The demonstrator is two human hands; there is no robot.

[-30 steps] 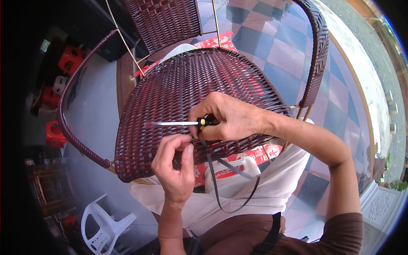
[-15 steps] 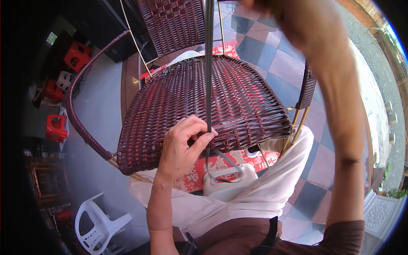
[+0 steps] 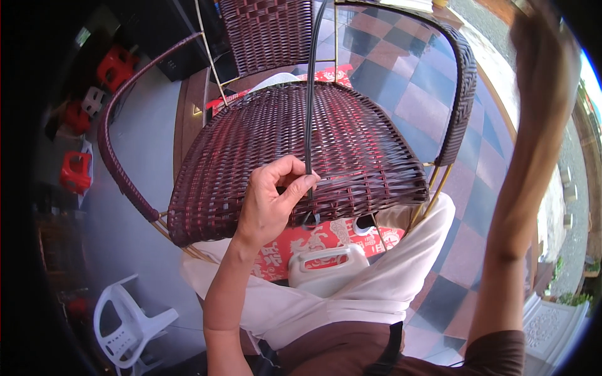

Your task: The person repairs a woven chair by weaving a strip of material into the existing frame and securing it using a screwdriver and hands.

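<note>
A woven armchair with a dark red-brown seat [image 3: 251, 150] stands before me, its front edge over my lap. Near that edge, my left hand [image 3: 268, 197] pinches a long dark weaving strip [image 3: 310, 106] between thumb and forefinger. Upward from the pinch, the strip runs taut past the backrest [image 3: 266, 37] and leaves the picture at the top. My right hand [image 3: 545, 47] is raised high at the far right, out beyond the wrapped armrest [image 3: 463, 94]. Motion blurs its fingers, and whether it holds anything does not show.
Below the seat's front edge, a white plastic thing with a handle [image 3: 329, 276] rests between my legs on a red patterned cloth [image 3: 276, 250]. A white plastic chair [image 3: 128, 329] stands at lower left. Red stools [image 3: 76, 172] are farther left. Checkered tiles [image 3: 433, 94] lie to the right.
My right hand has swung outward to the right, away from the seat. The loop of strip below the front edge has been drawn up out of sight. My left hand keeps its pinch.
</note>
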